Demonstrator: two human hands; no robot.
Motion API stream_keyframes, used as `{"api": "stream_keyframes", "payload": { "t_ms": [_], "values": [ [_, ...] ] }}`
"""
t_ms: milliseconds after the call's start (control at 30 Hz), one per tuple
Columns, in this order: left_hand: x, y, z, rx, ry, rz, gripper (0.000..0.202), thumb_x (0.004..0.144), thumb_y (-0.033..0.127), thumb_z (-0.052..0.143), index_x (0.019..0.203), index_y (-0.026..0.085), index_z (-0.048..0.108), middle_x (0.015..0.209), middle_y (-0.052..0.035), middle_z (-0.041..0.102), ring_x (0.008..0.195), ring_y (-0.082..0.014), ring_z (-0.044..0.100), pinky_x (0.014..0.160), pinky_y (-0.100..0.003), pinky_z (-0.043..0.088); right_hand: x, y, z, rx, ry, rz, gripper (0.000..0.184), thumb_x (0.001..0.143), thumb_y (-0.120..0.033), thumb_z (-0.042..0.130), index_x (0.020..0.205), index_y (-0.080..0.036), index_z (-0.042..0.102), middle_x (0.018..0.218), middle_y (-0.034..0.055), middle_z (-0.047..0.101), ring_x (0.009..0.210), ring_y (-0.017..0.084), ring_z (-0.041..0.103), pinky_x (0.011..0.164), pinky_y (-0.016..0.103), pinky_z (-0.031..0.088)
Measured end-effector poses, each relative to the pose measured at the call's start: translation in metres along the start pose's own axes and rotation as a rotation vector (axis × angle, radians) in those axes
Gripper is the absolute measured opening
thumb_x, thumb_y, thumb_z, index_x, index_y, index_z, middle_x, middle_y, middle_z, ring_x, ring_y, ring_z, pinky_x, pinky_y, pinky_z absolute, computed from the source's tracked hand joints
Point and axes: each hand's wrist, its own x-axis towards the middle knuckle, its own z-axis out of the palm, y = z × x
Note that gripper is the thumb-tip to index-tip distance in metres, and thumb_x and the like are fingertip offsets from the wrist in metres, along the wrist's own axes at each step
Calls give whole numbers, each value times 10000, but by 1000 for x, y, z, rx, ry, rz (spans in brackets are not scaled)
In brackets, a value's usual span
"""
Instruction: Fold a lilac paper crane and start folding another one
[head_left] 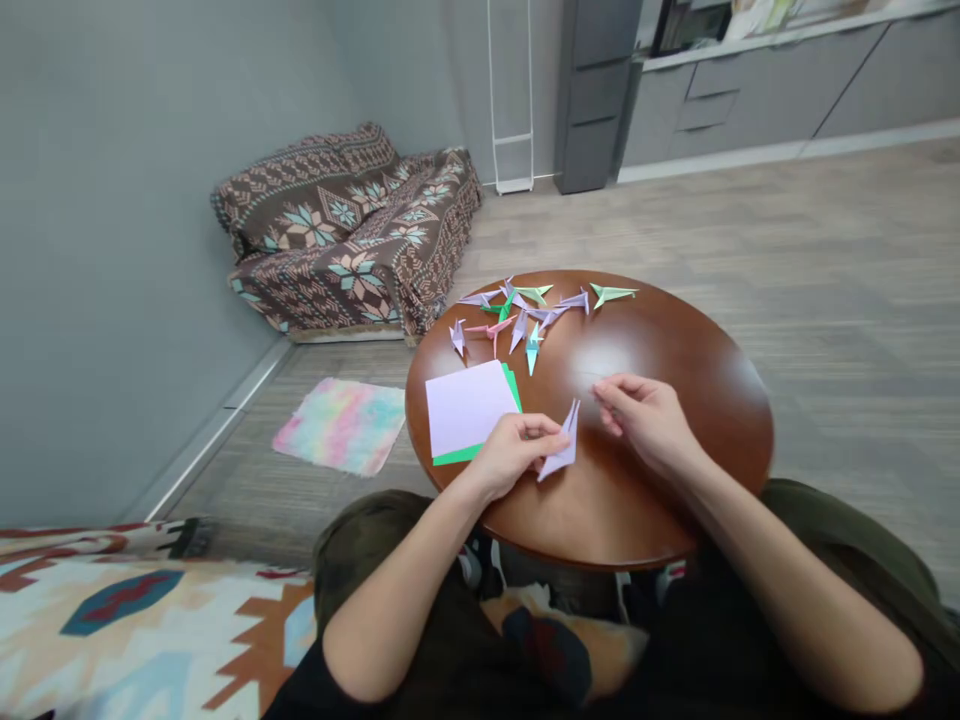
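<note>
My left hand (517,450) pinches a pale purple piece of folded paper (564,448) above the near part of the round table. Two narrow points of the paper stick up past my fingers; its left side is covered by them. To the right of that paper, and apart from it, is my right hand (649,415). Its fingers are curled, with thumb and index finger together. A faint thin line shows near those fingertips, too fine to name. Beside my left hand lies a stack of square paper (469,405), purple on top with green sheets beneath.
Several folded paper cranes lie toward the far left of the brown round table (697,400), among them a pink crane (493,330), a light blue crane (533,348) and a pale green crane (611,294). Beyond are a covered sofa (352,240) and a pastel rug (341,425).
</note>
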Motion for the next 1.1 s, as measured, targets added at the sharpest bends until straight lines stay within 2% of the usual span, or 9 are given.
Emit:
{"api": "stream_keyframes", "payload": {
  "t_ms": [133,200,333,500,600,667,733,933,1100],
  "values": [
    [3,1,-2,-173,37,35,449,660,435,943,907,106,761,792,-43,750,684,-118,675,703,-241,532,-11,0,6,-110,-271,77,394,810,-533,817,828,-147,736,551,-5,618,416,104,508,417,238,373],
    [3,1,-3,-192,70,46,464,650,416,955,935,114,747,817,-45,758,706,-123,690,714,-245,551,-15,-2,8,-200,-324,55,361,835,-508,797,843,-155,725,552,-19,616,415,99,515,424,229,380],
    [4,-2,-2,-157,142,59,470,641,399,965,920,118,713,772,-23,731,656,-101,672,645,-210,538,-17,-6,8,-333,-314,2,337,894,-492,723,842,-159,713,551,-21,614,425,106,531,439,232,396],
    [5,-3,-2,-157,163,92,457,625,390,969,876,111,709,808,-8,704,694,-93,685,704,-218,573,-19,-6,8,-383,-349,-43,313,897,-468,727,801,-172,692,579,-10,627,487,132,570,489,253,427],
    [4,0,-4,-45,126,65,450,669,417,933,906,111,704,740,-11,697,590,-88,645,579,-204,526,-18,-3,8,-416,-353,-92,292,914,-450,710,797,-183,684,608,3,649,536,154,598,539,274,455],
    [4,1,-5,58,135,90,424,702,431,903,885,113,691,662,-2,673,513,-82,595,509,-200,473,-17,1,9,-482,-333,-139,287,934,-433,675,779,-191,674,621,15,658,555,167,604,555,287,462],
    [5,2,-4,129,169,144,377,737,425,868,849,123,673,622,3,656,497,-88,580,500,-208,458,-16,4,10,-560,-299,-196,283,952,-408,638,764,-198,662,623,23,661,564,175,598,556,292,456],
    [8,2,5,240,295,249,155,800,261,748,778,168,626,555,46,588,486,-96,545,520,-219,429,-17,8,18,-653,-229,-298,216,962,-314,577,779,-209,628,636,23,648,590,183,580,581,299,434],
    [8,0,8,252,320,271,94,805,188,693,764,180,609,542,59,557,503,-98,528,547,-221,414,-20,6,22,-683,-178,-367,193,938,-258,581,749,-217,588,702,35,654,630,187,560,628,316,409]
  ]
}}
